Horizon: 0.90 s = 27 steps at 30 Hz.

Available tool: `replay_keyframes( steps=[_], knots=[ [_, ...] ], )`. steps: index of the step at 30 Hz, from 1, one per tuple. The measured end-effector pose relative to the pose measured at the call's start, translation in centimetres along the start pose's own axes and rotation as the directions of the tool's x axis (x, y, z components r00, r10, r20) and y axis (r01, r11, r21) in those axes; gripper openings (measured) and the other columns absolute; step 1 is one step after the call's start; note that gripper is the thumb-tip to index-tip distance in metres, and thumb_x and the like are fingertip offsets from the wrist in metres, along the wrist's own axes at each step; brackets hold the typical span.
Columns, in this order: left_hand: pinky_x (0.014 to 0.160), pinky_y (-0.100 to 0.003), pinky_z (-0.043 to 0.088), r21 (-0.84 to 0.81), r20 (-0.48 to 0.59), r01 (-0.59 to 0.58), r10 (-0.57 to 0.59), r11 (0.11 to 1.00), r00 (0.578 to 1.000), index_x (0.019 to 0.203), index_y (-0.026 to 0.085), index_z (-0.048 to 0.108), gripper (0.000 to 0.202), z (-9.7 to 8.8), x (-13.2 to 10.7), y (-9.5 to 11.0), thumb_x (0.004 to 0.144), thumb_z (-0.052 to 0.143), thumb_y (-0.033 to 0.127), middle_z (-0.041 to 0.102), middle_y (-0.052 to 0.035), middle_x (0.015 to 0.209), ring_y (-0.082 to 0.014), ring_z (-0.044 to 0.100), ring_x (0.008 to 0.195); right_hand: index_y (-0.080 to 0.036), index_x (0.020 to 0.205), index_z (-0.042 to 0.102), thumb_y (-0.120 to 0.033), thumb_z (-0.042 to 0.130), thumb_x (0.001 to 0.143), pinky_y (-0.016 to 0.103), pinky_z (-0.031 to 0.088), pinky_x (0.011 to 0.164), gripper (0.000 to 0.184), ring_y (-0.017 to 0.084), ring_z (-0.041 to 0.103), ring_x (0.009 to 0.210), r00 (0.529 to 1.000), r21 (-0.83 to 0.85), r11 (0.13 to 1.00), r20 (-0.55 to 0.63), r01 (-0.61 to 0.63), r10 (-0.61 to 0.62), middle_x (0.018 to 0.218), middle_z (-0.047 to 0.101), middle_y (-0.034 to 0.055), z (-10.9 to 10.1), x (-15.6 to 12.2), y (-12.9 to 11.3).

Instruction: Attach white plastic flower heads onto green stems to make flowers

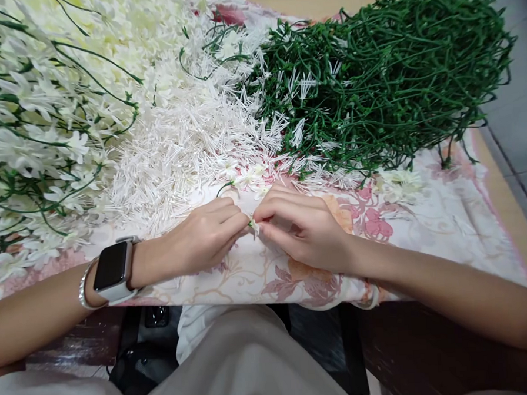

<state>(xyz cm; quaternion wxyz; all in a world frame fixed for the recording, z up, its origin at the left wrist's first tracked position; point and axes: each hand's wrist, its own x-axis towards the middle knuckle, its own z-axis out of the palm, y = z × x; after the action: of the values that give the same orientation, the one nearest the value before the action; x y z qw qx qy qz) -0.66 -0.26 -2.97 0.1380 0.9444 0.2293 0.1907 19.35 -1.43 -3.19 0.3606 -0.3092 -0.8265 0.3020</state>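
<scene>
My left hand (207, 233), with a watch on its wrist, is closed in a pinch on a green artificial flower stem (250, 222). Facing it, my right hand (307, 227) pinches a small white piece at the stem's tip; fingers hide most of it. Just beyond the fingertips lie a few white flower heads (250, 174). A heap of thin white stamens (177, 155) spreads behind my left hand. Farther right rises a big pile of green plastic stems (385, 85). Finished-looking white artificial flowers (36, 156) on green stems are massed at the left.
A floral cloth (249, 266) covers the table, whose wooden edge (506, 202) shows at the right. Loose pale petals (399, 184) lie under the green pile. Below the front edge are my lap and a black bag (142, 366).
</scene>
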Motion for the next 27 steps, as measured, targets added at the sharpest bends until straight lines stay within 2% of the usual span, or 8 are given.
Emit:
replay_keyframes(
  steps=[5,10,12,16,19,22,27],
  knots=[
    [0.057,-0.023,0.037,0.012,-0.018,-0.003,0.003,1.0,1.0,0.071,0.016,0.047,0.022,0.0,0.1,0.0,0.09,0.038,0.011,0.049,-0.0017,0.062,-0.0132,0.041,0.061,-0.014,0.079,0.055,-0.007,0.049,0.084,0.027,0.043,0.064,0.011,0.013,0.051,0.068,1.0,-0.002,1.0,-0.004,0.006,-0.006,0.07,0.056,0.0042,0.1,0.1,0.2],
    [0.057,-0.024,0.037,0.042,-0.056,0.087,-0.085,0.995,0.995,0.071,0.016,0.047,0.023,-0.5,0.4,0.5,0.093,0.04,0.019,0.05,-0.0008,0.063,-0.0126,0.042,0.06,-0.015,0.083,0.055,-0.011,0.05,0.086,0.028,0.044,0.066,0.008,0.013,0.053,0.071,0.999,-0.019,1.0,-0.041,-0.017,0.016,0.074,0.058,0.0037,-0.1,0.2,0.5],
    [0.057,-0.024,0.038,0.073,-0.073,0.088,-0.083,0.993,0.994,0.072,0.015,0.048,0.024,-0.7,0.5,0.5,0.094,0.04,0.021,0.05,-0.0014,0.063,-0.0129,0.043,0.061,-0.016,0.084,0.055,-0.011,0.05,0.086,0.028,0.044,0.066,0.007,0.013,0.053,0.07,0.998,-0.019,1.0,-0.06,-0.015,0.014,0.074,0.058,0.003,-0.1,0.3,0.4],
    [0.061,-0.027,0.04,0.207,-0.145,0.078,-0.049,0.975,0.988,0.087,0.014,0.053,0.016,-1.1,0.1,0.3,0.093,0.04,0.019,0.055,-0.0037,0.069,-0.0153,0.047,0.067,-0.018,0.089,0.055,-0.015,0.054,0.085,0.029,0.046,0.069,0.005,0.014,0.055,0.074,0.993,-0.029,0.999,-0.116,-0.014,0.011,0.08,0.06,0.0039,-0.2,0.3,0.2],
    [0.068,-0.03,0.041,0.37,-0.203,0.096,-0.02,0.924,0.979,0.101,0.014,0.053,0.015,-1.5,-0.1,-0.1,0.091,0.042,0.016,0.06,-0.006,0.077,-0.0177,0.052,0.074,-0.017,0.095,0.054,-0.017,0.055,0.085,0.029,0.047,0.071,0.01,0.014,0.057,0.076,0.988,-0.021,0.999,-0.154,-0.027,0.024,0.083,0.061,0.0047,-0.3,0.2,0.1],
    [0.073,-0.034,0.041,0.508,-0.232,0.155,-0.039,0.847,0.972,0.104,0.014,0.054,0.017,-2.4,-0.1,-0.5,0.09,0.043,0.015,0.063,-0.0069,0.079,-0.02,0.055,0.078,-0.017,0.095,0.055,-0.017,0.052,0.086,0.03,0.047,0.072,0.009,0.015,0.057,0.077,0.989,-0.011,0.999,-0.143,-0.046,0.044,0.082,0.061,0.0048,-0.3,0.1,0.0],
    [0.08,-0.041,0.037,0.605,-0.374,0.307,-0.079,0.735,0.924,0.111,0.021,0.054,0.022,-4.7,-0.3,-0.9,0.091,0.046,0.019,0.063,-0.0061,0.085,-0.0215,0.058,0.084,-0.017,0.093,0.055,-0.017,0.051,0.087,0.031,0.048,0.073,0.007,0.015,0.058,0.078,0.991,-0.006,0.999,-0.133,-0.034,0.033,0.083,0.062,0.0051,-0.3,0.0,0.1]
  ],
)
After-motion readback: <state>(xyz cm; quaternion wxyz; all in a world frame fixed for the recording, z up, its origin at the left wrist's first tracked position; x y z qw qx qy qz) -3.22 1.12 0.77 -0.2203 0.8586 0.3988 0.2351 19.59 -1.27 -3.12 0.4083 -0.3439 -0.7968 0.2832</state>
